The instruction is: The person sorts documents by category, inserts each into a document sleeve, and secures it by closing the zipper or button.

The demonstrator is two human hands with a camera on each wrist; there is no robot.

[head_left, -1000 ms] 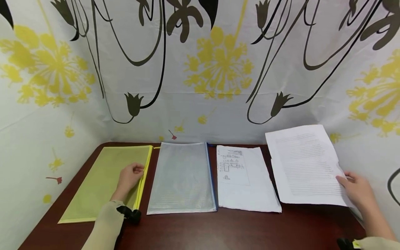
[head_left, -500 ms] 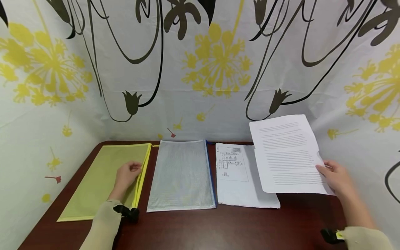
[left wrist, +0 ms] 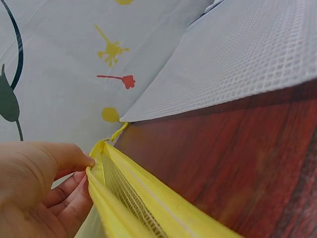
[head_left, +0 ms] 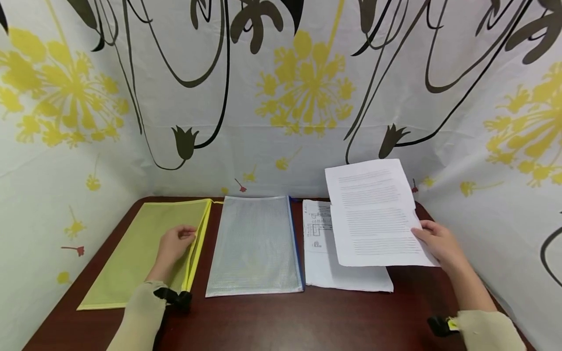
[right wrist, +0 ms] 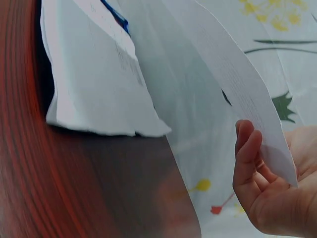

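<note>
Yellow mesh-like plastic forms the pouch [head_left: 127, 258] at the left of the head view, flat on the tabletop [head_left: 263, 321]; the left hand [head_left: 175, 242] pinches its edge between thumb and fingers, and the mouth gapes. From beside the scene, the printed paper [head_left: 371, 214] appears raised right of centre, its lower right edge gripped by the right hand [head_left: 440, 245], thumb in front, fingers curled behind. It should prove light, flexible and easily creased; a broad hold along that edge would probably limit sagging. The pouch, likely soft and somewhat slippery, is best taken by its rim. Count: two pouches, the yellow one and a clear pouch [head_left: 254, 248]; one paper bundle [head_left: 325, 275], partly hidden; one raised paper, leaves uncountable; two hands.
</note>
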